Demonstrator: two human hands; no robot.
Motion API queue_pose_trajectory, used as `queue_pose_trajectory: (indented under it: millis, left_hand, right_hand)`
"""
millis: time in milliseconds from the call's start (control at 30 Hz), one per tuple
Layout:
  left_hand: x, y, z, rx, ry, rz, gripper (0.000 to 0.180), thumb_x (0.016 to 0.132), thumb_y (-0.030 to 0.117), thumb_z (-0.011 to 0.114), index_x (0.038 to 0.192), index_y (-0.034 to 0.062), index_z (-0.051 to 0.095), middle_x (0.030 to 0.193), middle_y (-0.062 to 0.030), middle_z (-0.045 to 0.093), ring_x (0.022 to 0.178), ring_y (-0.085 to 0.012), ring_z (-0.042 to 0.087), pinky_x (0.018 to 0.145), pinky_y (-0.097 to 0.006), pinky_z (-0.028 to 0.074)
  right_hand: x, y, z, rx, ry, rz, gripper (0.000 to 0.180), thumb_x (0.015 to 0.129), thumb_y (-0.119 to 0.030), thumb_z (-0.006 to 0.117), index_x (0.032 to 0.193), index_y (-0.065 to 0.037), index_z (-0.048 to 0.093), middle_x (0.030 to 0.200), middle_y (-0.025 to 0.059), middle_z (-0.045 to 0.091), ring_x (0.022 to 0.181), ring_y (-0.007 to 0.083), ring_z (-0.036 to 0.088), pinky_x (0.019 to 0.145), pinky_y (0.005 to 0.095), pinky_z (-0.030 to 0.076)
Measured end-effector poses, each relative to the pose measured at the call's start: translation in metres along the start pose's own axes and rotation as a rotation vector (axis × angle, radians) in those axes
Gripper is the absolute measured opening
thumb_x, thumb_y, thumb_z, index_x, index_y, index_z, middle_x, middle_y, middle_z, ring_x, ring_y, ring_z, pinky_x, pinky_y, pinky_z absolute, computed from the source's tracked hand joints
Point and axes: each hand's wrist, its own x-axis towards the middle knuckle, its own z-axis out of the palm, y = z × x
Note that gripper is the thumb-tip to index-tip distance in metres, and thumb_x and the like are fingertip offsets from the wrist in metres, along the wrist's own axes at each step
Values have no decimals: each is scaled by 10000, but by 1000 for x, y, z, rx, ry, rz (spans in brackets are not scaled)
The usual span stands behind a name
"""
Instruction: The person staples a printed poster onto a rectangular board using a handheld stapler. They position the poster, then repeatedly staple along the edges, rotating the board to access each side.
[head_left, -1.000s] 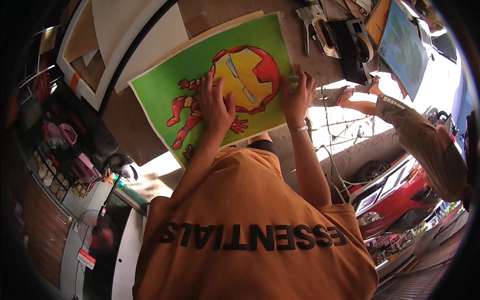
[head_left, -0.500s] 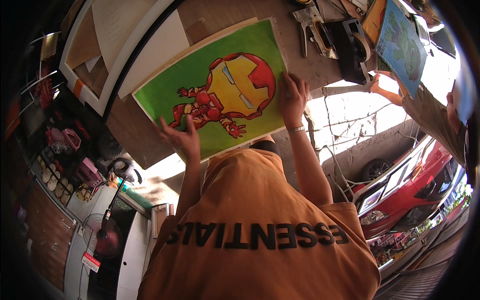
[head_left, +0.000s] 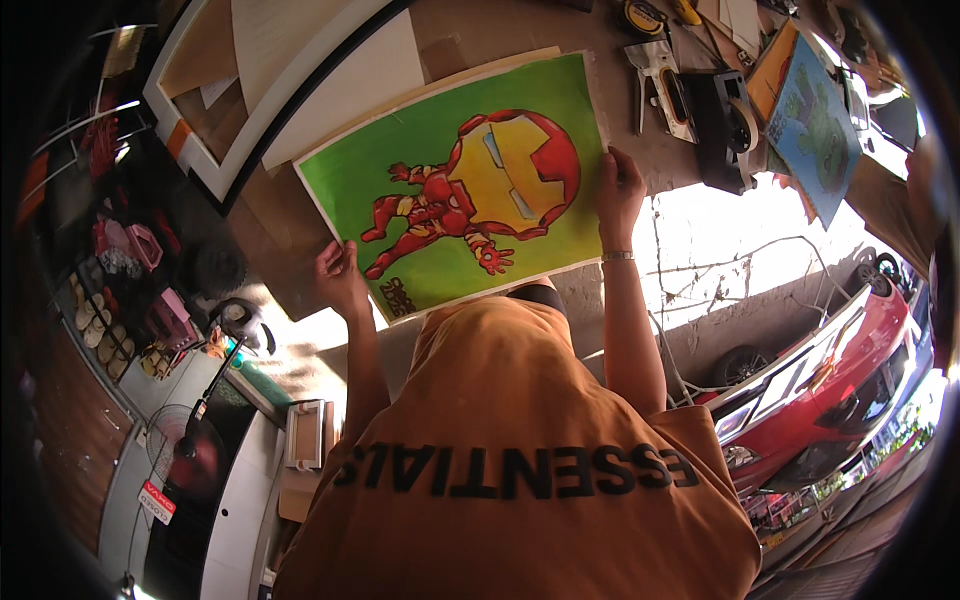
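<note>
A painting (head_left: 400, 270) of a red and yellow armoured cartoon figure on green lies on the brown worktable, slightly tilted, its lower edge close to my body. At its left edge, near the bottom corner, my left hand (head_left: 343, 278) pinches the sheet with bent fingers. My right hand (head_left: 622, 190) is closed on the right edge, a thin bracelet at its wrist. Pale strips of a layer underneath show along the painting's top and right edges.
A white and black frame (head_left: 225, 165) lies at the far left. Right of the painting are a staple gun (head_left: 660, 90), a black tape dispenser (head_left: 715, 130) and a tape measure (head_left: 642, 17). A person (head_left: 895, 205) stands at the right beside a blue picture (head_left: 815, 125).
My left hand has moved off the figure's legs to the painting's left edge, uncovering the bottom corner. My right hand stays at the right edge. The whole view has shifted a little.
</note>
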Motion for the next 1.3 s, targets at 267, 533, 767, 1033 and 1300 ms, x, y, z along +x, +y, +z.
queue_pose_trajectory:
  millis: [267,533,767,1033,1300]
  left_hand:
    - [3,1,-3,-108,1,-71,247,881,135,815,1007,-31,684,930,-91,729,838,-141,674,792,-276,530]
    - [0,7,-5,-42,-31,-73,230,878,132,810,1003,-31,707,901,-97,744,816,-140,683,779,-283,537]
    - [7,-9,-4,0,-83,-60,235,880,186,813,945,-7,697,839,-74,725,752,-127,654,732,-286,522]
    - [20,-13,-17,113,-192,-71,237,917,233,770,934,9,691,820,-60,712,758,-126,651,732,-292,514]
    - [17,-16,-16,-46,-180,-40,249,914,202,785,982,-18,690,865,-63,729,787,-100,654,742,-266,517]
  right_hand:
    - [2,-9,0,17,-46,176,319,883,-187,721,1103,44,726,960,119,758,866,162,684,820,315,528]
    - [6,-10,-8,86,-103,207,357,910,-221,726,1157,38,731,1023,125,769,917,153,687,846,304,525]
    - [7,-1,-7,48,-100,125,328,938,-212,695,1163,25,731,1034,147,768,924,174,704,860,314,530]
    - [13,4,-13,20,-126,95,300,928,-191,709,1148,11,735,1015,149,767,921,180,707,852,319,532]
    - [19,10,-10,-152,-62,-4,277,896,-177,732,1106,4,738,1001,139,768,889,204,725,809,338,551]
